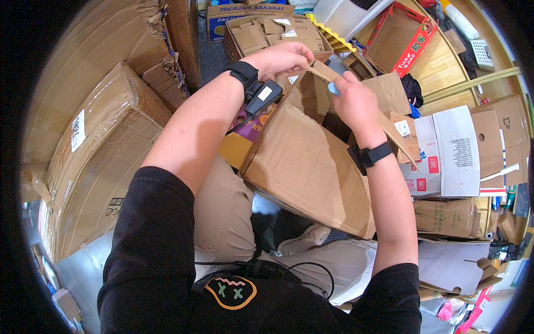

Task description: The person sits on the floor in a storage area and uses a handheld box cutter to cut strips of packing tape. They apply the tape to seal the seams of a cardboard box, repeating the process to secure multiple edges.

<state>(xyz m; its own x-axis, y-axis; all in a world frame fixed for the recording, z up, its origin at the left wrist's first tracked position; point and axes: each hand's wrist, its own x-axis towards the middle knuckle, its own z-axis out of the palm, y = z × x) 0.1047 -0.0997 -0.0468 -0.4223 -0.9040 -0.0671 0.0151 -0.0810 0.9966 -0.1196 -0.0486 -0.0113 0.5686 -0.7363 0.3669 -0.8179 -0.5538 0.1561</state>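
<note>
A large brown cardboard box (308, 154) stands tilted between my knees, its top open and its inside partly in shadow. My left hand (288, 60) pinches the upper edge of this box at its far corner. Close to it, my right hand (354, 100) is closed around a small light-blue object (333, 89), most of which the fingers hide; I cannot tell what it is. That hand rests at the same far edge, beside a narrow cardboard flap (324, 72). A long cut-looking strip of cardboard (398, 140) sticks out beyond my right wrist.
A big taped carton (104, 158) stands at my left. Ahead is a box filled with cardboard pieces (271, 35), near a red printed tray box (400, 41). Flattened white cartons (454, 150) stack at right. A purple and yellow box (246, 133) lies behind the open one.
</note>
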